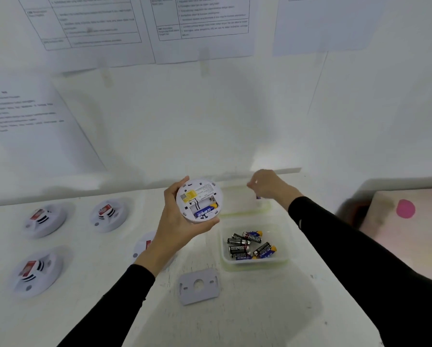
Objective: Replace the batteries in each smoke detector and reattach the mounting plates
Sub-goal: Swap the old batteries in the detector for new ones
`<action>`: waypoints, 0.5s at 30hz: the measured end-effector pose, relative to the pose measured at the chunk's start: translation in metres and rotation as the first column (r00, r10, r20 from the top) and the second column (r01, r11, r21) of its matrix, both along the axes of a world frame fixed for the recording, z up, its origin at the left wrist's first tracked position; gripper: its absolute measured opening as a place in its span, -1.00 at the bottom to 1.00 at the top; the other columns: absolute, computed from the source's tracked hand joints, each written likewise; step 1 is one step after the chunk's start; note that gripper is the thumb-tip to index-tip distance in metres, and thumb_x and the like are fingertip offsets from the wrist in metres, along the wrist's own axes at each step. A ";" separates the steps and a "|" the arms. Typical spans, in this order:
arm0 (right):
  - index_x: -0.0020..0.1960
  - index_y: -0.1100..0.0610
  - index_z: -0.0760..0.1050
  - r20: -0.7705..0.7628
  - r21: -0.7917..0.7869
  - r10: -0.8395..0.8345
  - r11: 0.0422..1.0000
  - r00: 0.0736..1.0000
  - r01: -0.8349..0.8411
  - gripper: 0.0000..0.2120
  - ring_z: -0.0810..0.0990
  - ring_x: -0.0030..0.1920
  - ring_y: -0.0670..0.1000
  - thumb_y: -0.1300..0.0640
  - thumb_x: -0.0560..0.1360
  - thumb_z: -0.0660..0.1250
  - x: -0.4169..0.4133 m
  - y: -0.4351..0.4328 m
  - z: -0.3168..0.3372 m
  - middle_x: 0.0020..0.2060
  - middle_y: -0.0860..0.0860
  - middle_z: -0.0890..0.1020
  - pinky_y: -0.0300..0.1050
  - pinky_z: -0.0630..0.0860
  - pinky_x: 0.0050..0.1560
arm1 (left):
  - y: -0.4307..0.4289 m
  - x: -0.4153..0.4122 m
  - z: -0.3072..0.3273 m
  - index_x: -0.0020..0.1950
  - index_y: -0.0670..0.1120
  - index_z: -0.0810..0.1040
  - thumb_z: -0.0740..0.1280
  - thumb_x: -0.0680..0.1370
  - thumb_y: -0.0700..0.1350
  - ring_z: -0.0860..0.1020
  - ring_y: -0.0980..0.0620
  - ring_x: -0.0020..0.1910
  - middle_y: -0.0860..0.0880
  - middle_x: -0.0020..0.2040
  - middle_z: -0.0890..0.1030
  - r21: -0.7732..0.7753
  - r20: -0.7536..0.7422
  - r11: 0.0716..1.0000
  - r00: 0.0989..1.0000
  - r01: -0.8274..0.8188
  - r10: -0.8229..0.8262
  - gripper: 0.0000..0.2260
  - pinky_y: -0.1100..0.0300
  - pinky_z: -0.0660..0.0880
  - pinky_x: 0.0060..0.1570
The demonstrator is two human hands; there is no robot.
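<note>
My left hand (177, 229) wraps round one smoke detector (199, 201), back side up above the table (235, 321), with one battery (206, 212) in its bay. My right hand (270, 186) hovers over the far tub (265, 209), fingers bent. It's blurred, so I cannot tell whether it grips anything. Four more detectors (45, 219) lie on the table, plus one mounting plate (198, 288) and two tubs. The near tub (288, 246) holds loose batteries (250, 244).
</note>
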State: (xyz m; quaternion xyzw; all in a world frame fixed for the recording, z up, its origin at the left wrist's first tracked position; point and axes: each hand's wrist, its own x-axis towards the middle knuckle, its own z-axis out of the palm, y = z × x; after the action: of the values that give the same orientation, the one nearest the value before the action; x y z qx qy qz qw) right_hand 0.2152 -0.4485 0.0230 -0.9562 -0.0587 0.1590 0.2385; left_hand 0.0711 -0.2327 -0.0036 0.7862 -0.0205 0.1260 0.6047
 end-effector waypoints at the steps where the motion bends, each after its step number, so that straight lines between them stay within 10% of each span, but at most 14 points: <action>1: 0.06 0.33 0.52 0.040 -0.139 0.029 0.990 0.999 -0.023 -0.77 0.61 -0.13 0.15 0.18 0.60 0.19 0.002 0.001 -0.006 -0.10 0.15 0.59 -0.07 0.53 -0.11 | 0.001 -0.001 0.000 0.35 0.11 0.26 0.68 0.19 -0.14 0.50 0.30 0.25 0.30 0.26 0.46 -0.002 -0.017 1.000 1.000 0.001 -0.001 -0.13 0.37 0.51 0.13; 5: -0.33 0.16 0.26 0.107 -0.326 0.076 0.945 0.991 -0.037 -0.70 0.38 -0.40 0.01 0.38 0.54 0.16 0.000 0.018 -0.020 -0.41 0.05 0.34 -0.22 0.26 -0.49 | 0.001 -0.005 -0.001 0.28 0.15 0.28 0.68 0.14 -0.10 0.54 0.23 0.22 0.21 0.23 0.48 -0.050 -0.059 0.999 0.998 0.005 -0.008 -0.15 0.32 0.54 0.11; 15: -0.29 0.20 0.37 0.154 -0.290 0.065 0.957 0.986 -0.018 -0.76 0.47 -0.39 0.00 0.36 0.54 0.18 0.011 0.019 -0.036 -0.38 0.06 0.48 -0.22 0.43 -0.28 | 0.006 -0.007 0.001 0.49 0.14 0.25 0.66 0.25 -0.19 0.45 0.24 0.32 0.17 0.37 0.38 -0.018 0.004 1.000 1.000 0.013 -0.013 -0.07 0.31 0.51 0.21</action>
State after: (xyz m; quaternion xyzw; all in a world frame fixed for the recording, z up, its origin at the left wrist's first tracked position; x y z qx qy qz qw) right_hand 0.2261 -0.4291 -0.0135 -0.9890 -0.0744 0.0926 0.0879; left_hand 0.0640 -0.2266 -0.0028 0.7801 -0.0256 0.1239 0.6127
